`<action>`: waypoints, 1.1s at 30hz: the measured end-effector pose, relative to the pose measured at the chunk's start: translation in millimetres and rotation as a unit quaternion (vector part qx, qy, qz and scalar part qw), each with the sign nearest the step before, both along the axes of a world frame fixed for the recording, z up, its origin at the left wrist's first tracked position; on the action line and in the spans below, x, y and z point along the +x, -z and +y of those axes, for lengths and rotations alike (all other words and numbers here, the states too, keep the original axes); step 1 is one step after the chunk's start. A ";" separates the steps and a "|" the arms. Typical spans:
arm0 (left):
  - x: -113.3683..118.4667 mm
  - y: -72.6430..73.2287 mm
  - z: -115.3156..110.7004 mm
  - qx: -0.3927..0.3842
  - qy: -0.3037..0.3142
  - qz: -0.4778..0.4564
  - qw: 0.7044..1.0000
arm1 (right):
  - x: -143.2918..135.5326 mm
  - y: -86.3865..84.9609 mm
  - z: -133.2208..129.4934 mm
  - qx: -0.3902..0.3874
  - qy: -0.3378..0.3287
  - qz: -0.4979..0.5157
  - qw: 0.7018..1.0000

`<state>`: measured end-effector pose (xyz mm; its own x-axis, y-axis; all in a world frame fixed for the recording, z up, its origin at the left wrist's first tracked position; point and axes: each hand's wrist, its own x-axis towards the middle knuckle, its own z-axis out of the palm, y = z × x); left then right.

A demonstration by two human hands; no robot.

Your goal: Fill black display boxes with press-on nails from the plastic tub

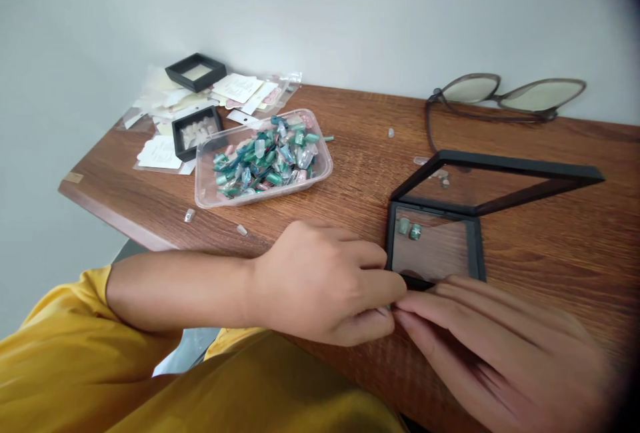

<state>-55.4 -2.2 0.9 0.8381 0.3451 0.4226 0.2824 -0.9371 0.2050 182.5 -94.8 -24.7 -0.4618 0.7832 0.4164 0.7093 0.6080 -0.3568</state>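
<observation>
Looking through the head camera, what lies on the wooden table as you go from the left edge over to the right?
Paper cards and small black boxes → clear tub of green and pink pieces → left hand → open black frame case holding two green pieces → right hand → eyeglasses.

one head-worn camera looks forward and down, close over the wooden desk [550,246] set against a wall.

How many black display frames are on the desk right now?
3. One open frame lies at the fingertips of both hands. Two smaller frames lie at the far left among the papers: one frame beside the plastic tub, one frame nearer the wall. Papers may hide more.
</observation>
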 end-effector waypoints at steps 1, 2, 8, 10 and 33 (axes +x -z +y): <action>-0.7 -0.3 0.2 0.006 -0.002 0.003 1.000 | -1.5 -1.2 0.0 -0.007 0.007 0.013 1.000; -1.6 -0.6 0.4 0.012 -0.004 0.003 1.000 | -3.0 -2.2 -0.2 -0.018 0.013 0.029 0.999; -3.4 -1.8 -0.6 0.081 -0.001 -0.032 0.996 | -6.8 0.5 -7.4 -0.114 0.061 0.116 0.985; -2.4 -2.2 -1.9 0.099 -0.003 -0.039 0.994 | -5.8 3.5 -9.7 -0.130 0.065 0.128 0.981; -3.9 -3.2 -0.5 0.094 0.030 -0.025 0.995 | 0.4 9.7 -13.8 -0.172 0.078 0.122 0.974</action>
<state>-59.2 -2.6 4.1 0.8310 0.2054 0.5169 0.2178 -0.9753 0.0375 182.9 -108.6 -34.4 -0.2465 0.9486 0.1983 0.6525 0.3138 -0.6898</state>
